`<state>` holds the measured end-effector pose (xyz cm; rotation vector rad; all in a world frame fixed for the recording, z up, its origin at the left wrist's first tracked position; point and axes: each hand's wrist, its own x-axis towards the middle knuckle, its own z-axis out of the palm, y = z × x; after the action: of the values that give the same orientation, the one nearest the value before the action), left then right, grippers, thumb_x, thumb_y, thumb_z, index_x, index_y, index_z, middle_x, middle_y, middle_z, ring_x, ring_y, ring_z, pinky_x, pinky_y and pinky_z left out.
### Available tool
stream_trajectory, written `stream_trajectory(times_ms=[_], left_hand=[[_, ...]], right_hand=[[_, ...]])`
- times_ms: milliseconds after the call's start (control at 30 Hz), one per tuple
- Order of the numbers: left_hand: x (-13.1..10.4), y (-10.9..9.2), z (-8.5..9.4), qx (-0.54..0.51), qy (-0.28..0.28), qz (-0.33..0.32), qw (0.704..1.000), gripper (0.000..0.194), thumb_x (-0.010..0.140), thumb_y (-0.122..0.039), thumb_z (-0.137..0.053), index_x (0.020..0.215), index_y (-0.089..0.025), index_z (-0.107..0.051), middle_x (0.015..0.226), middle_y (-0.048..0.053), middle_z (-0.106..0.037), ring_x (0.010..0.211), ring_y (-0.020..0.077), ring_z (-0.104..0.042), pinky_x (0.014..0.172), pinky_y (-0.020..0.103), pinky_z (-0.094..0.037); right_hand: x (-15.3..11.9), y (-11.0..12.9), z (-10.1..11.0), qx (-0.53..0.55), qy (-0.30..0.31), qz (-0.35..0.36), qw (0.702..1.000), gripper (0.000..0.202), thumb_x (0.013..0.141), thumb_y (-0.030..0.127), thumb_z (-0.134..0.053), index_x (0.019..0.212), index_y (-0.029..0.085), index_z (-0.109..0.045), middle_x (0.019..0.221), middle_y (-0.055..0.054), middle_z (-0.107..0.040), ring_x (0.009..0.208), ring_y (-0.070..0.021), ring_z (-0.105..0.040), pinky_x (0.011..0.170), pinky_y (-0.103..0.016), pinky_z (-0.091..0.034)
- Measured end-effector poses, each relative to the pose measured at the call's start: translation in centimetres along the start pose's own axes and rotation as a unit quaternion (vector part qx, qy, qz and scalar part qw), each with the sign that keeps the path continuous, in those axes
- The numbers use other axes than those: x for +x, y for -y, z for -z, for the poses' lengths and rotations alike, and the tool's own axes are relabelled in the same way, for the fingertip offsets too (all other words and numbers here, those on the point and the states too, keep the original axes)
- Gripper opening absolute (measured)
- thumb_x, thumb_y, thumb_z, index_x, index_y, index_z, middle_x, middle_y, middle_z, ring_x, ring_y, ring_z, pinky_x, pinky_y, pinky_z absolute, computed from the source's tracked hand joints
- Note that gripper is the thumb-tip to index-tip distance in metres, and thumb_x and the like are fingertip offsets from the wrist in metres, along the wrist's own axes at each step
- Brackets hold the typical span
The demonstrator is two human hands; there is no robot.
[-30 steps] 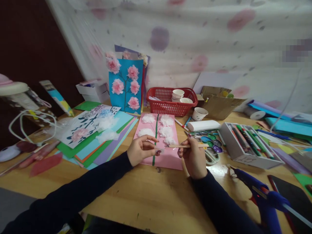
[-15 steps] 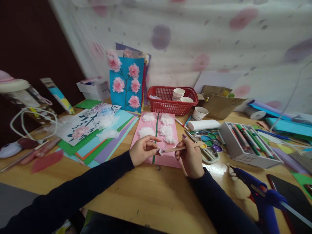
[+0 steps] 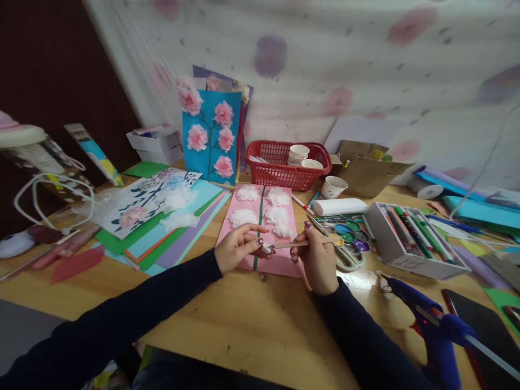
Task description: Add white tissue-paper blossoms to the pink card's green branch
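the right hand is closed around a thin wooden brush. the brush lies almost flat and points to the left. its tip is right at the fingertips of the left hand. the left hand is pinched shut on a tiny white bit, too small to tell what it is. both hands are above the near end of a pink card that lies flat on the desk. the card has a green stem down its middle and white fluffy flowers by the stem.

just right of the right hand is a set of little round paint pots. next to that is a white box of markers. a blue glue gun lies near the right sleeve. behind the pink card is a red basket with paper cups in it. one more paper cup stands on the desk beside the basket. a blue card with pink flowers stands up against the wall. to the left is a pile of colored paper sheets.
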<state>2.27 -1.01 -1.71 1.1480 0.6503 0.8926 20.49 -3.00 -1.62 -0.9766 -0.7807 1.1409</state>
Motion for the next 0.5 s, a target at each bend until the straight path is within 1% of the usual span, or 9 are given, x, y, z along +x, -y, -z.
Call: stream_trajectory(times_ms=[100, 233, 367, 500], left_hand=[[0.0, -0.14, -0.01, 0.001, -0.008, 0.013, 1.0, 0.048, 0.071, -0.038, -0.076, 0.104, -0.011, -0.053, 0.077, 0.01, -0.074, 0.072, 0.0214, -0.072, 0.079, 0.039, -0.054], [-0.06, -0.19, 0.05, -0.001, -0.018, 0.027, 0.999, 0.053, 0.063, -0.033, -0.082, 0.102, -0.012, -0.052, 0.076, 0.008, -0.073, 0.071, 0.0202, -0.071, 0.077, 0.037, -0.054], [-0.09, -0.17, 0.19, -0.006, -0.026, 0.047, 0.999, 0.048, 0.065, -0.032, -0.08, 0.099, -0.012, -0.053, 0.076, 0.009, -0.073, 0.067, 0.0193, -0.071, 0.075, 0.038, -0.054], [-0.05, -0.15, 0.24, 0.002, -0.028, 0.051, 0.998, 0.048, 0.062, -0.023, -0.082, 0.099, -0.012, -0.054, 0.075, 0.007, -0.072, 0.067, 0.0188, -0.071, 0.075, 0.037, -0.055]], right_hand=[[-0.03, -0.03, -0.07, -0.01, 0.004, 0.006, 1.0, 0.037, 0.077, 0.045, -0.065, 0.056, 0.016, -0.056, 0.039, 0.0, -0.055, 0.034, -0.0107, -0.05, 0.032, -0.019, -0.04], [-0.08, -0.16, -0.06, -0.024, 0.013, 0.014, 1.0, 0.039, 0.077, 0.048, -0.064, 0.057, 0.016, -0.056, 0.04, 0.0, -0.055, 0.034, -0.0107, -0.05, 0.033, -0.02, -0.041], [-0.17, -0.28, 0.06, -0.046, 0.028, 0.034, 0.998, 0.04, 0.08, 0.049, -0.063, 0.058, 0.016, -0.056, 0.042, 0.0, -0.056, 0.035, -0.0101, -0.05, 0.035, -0.02, -0.041], [-0.26, -0.31, 0.03, -0.059, 0.034, 0.045, 0.997, 0.039, 0.081, 0.048, -0.061, 0.06, 0.016, -0.057, 0.043, 0.001, -0.056, 0.037, -0.0105, -0.051, 0.037, -0.021, -0.042]])
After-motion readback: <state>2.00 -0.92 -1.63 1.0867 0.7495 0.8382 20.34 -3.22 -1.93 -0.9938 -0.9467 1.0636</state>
